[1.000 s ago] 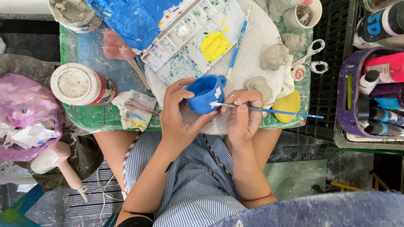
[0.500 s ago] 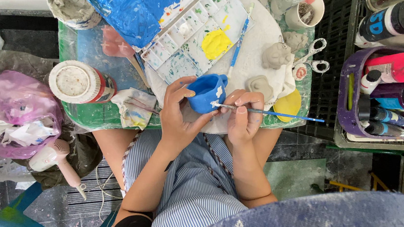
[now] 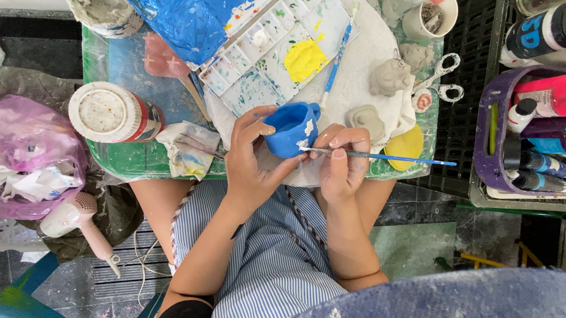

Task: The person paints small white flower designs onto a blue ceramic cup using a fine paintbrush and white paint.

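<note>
At frame centre, left hand (image 3: 250, 161) grips a small blue cup (image 3: 292, 129); right hand (image 3: 340, 164) pinches a thin paintbrush (image 3: 379, 156) against it

Small clay cup (image 3: 292, 129), painted blue, one handle, bare white patch on its side: you held it tilted above the table edge. Thin blue-handled paintbrush (image 3: 374, 156): lay near-horizontal, its tip touching that white patch.
</note>
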